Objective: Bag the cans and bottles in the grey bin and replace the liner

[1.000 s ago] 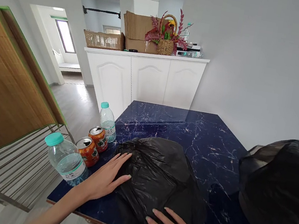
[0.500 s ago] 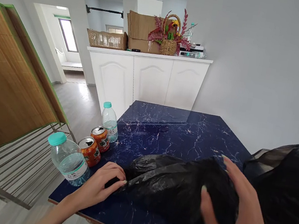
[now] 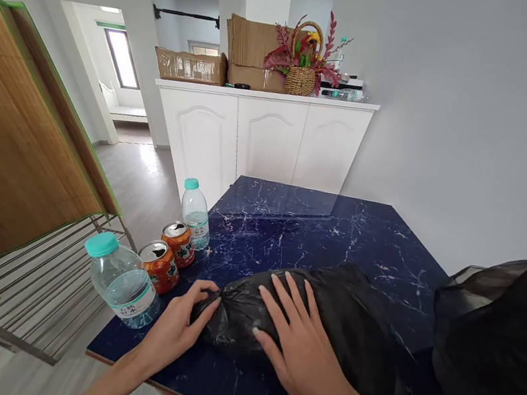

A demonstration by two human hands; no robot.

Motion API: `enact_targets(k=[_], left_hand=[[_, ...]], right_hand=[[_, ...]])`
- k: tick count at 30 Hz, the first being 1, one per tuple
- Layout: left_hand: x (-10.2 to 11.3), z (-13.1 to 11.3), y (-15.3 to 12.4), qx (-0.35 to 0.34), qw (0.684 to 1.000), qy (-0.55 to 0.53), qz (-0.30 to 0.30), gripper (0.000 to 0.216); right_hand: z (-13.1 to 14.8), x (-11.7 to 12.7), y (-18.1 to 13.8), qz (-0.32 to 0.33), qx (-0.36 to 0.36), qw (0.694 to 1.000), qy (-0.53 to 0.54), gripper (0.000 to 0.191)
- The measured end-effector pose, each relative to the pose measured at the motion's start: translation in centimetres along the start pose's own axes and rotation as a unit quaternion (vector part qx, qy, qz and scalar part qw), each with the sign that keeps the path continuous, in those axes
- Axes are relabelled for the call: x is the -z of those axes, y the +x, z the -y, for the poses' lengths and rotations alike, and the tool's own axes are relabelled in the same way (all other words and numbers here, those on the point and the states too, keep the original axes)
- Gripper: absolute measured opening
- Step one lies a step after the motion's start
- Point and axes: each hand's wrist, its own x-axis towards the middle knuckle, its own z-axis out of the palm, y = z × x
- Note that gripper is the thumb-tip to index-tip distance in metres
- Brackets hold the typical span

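Note:
A black plastic bag [image 3: 349, 320] lies on the dark blue marbled table [image 3: 281, 241], bunched at its left end. My left hand [image 3: 185, 319] pinches that gathered end between thumb and fingers. Across the bag's upper side, my right hand [image 3: 301, 349] rests flat with its fingers spread. What the bag holds, if anything, is hidden. Left of my left hand stands a clear water bottle with a teal cap [image 3: 122, 282], and two orange drink cans [image 3: 165, 272] are close behind it.
A second teal-capped bottle [image 3: 196, 213] stands behind the cans near the left edge. Another dark bag [image 3: 508, 333] bulges at the right. Beyond the table is a white cabinet [image 3: 273, 138] carrying cardboard boxes and a flower basket [image 3: 300, 81]. A metal rack [image 3: 47, 283] stands left.
My right hand has moved left from the bag's right end and now lies flat on it. The bag looks flatter there, and my left hand has its end gathered more tightly.

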Motion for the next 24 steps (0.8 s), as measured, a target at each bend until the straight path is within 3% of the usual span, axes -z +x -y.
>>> enact_targets(k=[3, 5, 7, 13, 18, 24], left_hand=[[0.0, -0.8, 0.2, -0.122, 0.986, 0.091, -0.070, 0.036], [0.0, -1.5, 0.7, -0.219, 0.965, 0.142, -0.032, 0.045], [-0.1, -1.9, 1.4, -0.270, 0.946, 0.174, 0.047, 0.048], [-0.7, -0.6, 2.8, -0.242, 0.935, 0.193, 0.173, 0.053], [-0.6, 0.7, 2.3, -0.210, 0.946, 0.160, 0.187, 0.057], [-0.4, 1.1, 2.1, -0.190, 0.947, 0.156, 0.205, 0.059]], right_hand=[[-1.1, -1.3, 0.9, 0.045, -0.042, 0.998, 0.027, 0.066], [-1.5, -2.1, 0.9, 0.065, -0.050, 0.996, 0.041, 0.067], [-1.6, -2.8, 0.7, 0.079, -0.051, 0.994, 0.057, 0.065], [-2.0, -3.7, -0.6, 0.138, -0.085, 0.982, 0.100, 0.065], [-4.1, -3.5, -2.1, 0.174, -0.158, 0.964, 0.121, 0.066], [-9.1, -3.4, -4.8, 0.168, -0.247, 0.950, 0.087, 0.070]])
